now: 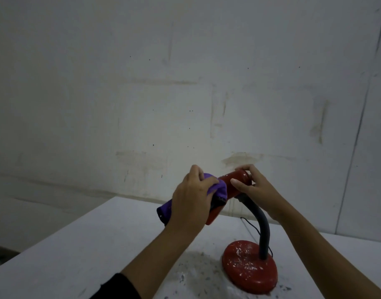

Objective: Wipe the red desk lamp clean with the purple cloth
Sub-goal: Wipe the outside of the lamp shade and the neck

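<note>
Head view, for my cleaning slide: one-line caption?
Left hand wipes the red desk lamp head with the purple cloth while the right hand steadies it.

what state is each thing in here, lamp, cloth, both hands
lamp head: tipped sideways, held at both ends
lamp neck: bent over in a curve
lamp base: flat on the table, speckled white
cloth: bunched, pressed on the lamp head
left hand: grips the cloth
right hand: grips the lamp head
</note>
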